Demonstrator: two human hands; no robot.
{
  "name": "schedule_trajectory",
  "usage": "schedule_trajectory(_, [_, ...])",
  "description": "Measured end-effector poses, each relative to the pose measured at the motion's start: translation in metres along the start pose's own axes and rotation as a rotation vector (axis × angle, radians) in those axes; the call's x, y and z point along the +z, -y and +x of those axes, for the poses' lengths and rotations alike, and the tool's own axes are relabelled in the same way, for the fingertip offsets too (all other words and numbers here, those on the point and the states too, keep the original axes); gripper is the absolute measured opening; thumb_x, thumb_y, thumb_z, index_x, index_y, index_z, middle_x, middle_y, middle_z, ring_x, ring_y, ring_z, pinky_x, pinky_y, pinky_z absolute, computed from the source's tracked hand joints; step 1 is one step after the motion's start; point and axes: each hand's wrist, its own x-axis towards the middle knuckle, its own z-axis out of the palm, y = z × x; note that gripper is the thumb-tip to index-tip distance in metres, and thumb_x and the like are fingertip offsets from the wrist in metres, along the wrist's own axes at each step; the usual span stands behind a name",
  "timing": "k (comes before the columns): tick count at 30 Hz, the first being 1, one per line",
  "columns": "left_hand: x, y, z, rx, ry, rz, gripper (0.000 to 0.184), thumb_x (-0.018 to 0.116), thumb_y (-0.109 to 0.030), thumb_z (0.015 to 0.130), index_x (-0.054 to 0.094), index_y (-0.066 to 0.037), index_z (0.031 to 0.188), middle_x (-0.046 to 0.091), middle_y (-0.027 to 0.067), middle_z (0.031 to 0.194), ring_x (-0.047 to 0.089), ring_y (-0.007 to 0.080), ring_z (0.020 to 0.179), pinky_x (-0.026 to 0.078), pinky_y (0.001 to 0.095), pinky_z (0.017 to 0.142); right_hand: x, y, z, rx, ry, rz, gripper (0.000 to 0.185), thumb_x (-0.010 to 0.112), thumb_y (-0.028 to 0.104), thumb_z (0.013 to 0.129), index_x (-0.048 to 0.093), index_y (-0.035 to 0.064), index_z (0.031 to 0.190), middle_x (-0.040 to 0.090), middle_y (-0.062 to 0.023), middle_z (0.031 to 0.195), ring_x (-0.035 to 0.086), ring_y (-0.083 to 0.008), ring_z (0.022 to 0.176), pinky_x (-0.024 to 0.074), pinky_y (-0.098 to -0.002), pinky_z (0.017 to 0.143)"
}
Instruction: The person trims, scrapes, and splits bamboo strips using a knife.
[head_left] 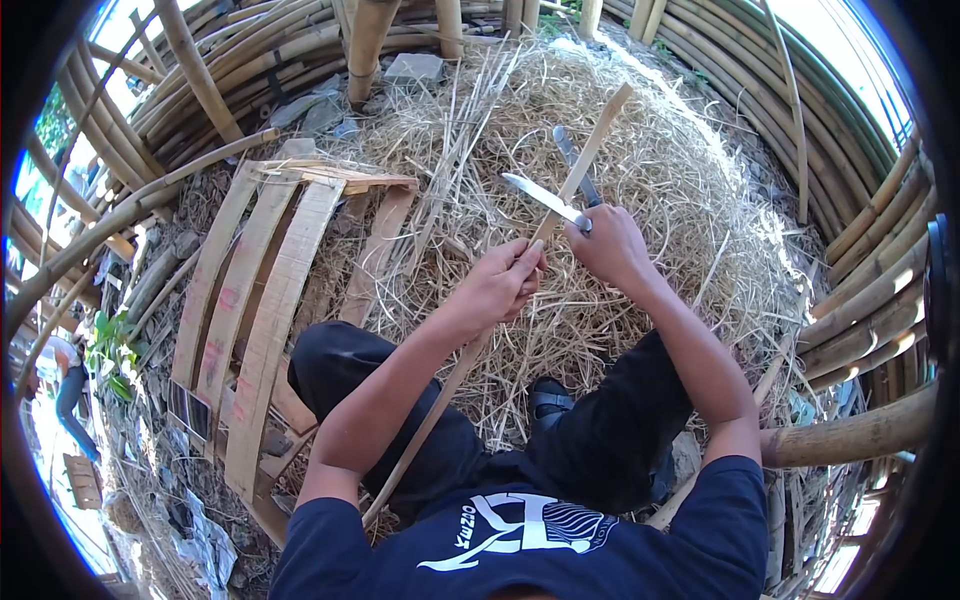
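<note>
Two hands were at work above a pile of straw-like bits [665,170]: the left hand [498,283] was closed around a long, thin wooden strip [590,150], thumb on top, and the right hand [610,245] was wrapped tight around a knife [530,190], whose shiny blade crossed the strip just past the left hand. The strip slanted from above the pile down past the left leg [345,365], and there was open room above the straw, with a slatted crate [278,335] to the left and a bamboo fence [870,285] around the edges.
</note>
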Motion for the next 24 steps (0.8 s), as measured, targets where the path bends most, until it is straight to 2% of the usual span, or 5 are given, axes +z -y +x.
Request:
schedule_trajectory(6, [0.002,0.008,0.008,0.017,-0.083,0.035,0.024,0.037,-0.027,0.104,0.049,-0.006,0.101,0.03,-0.0071,0.057,0.026,0.0022,0.041,0.02,0.021,0.036,0.02,0.0,0.005,-0.02,-0.112,-0.028,0.031,0.057,0.023,0.08,0.066,-0.0018,0.065,0.063,-0.0224,0.062,0.065,-0.0375,0.062,0.054,-0.0445,0.065])
schedule_trajectory(8, [-0.002,0.018,0.016,0.127,-0.158,0.27,0.023,0.038,-0.026,0.104,0.05,-0.006,0.1,0.033,-0.0071,0.057,0.027,0.0023,0.041,0.02,0.0211,0.037,0.021,-0.002,0.007,-0.028,-0.124,-0.055,0.03,0.056,0.022,0.08,0.066,-0.0017,0.065,0.063,-0.0222,0.062,0.065,-0.0375,0.062,0.0541,-0.0447,0.064])
schedule_trajectory(12, [0.001,0.012,0.015,0.086,-0.183,0.29,0.021,0.04,-0.024,0.103,0.05,-0.006,0.097,0.036,-0.0068,0.059,0.03,0.0024,0.043,0.022,0.0211,0.038,0.023,-0.003,0.008,-0.007,-0.159,-0.069,0.029,0.056,0.021,0.079,0.066,-0.0017,0.065,0.063,-0.022,0.062,0.065,-0.0373,0.061,0.0543,-0.0446,0.064])
schedule_trajectory(17, [0.004,0.013,0.02,0.079,-0.173,0.226,0.02,0.041,-0.024,0.103,0.049,-0.007,0.096,0.036,-0.0073,0.06,0.03,0.0023,0.044,0.025,0.0196,0.039,0.021,-0.012,0.004,0.004,-0.165,-0.113,0.029,0.057,0.023,0.078,0.066,-0.0018,0.065,0.062,-0.0218,0.061,0.065,-0.0372,0.061,0.0543,-0.0443,0.064])
schedule_trajectory(24, [0.009,0.0,0.017,-0.051,-0.09,0.047,0.022,0.04,-0.028,0.103,0.048,-0.007,0.099,0.034,-0.0067,0.059,0.027,0.0021,0.042,0.022,0.0193,0.037,0.02,-0.02,0.007,0.081,-0.106,-0.078,0.03,0.058,0.024,0.078,0.068,-0.0025,0.068,0.064,-0.0236,0.065,0.066,-0.0374,0.064,0.0548,-0.0439,0.066])
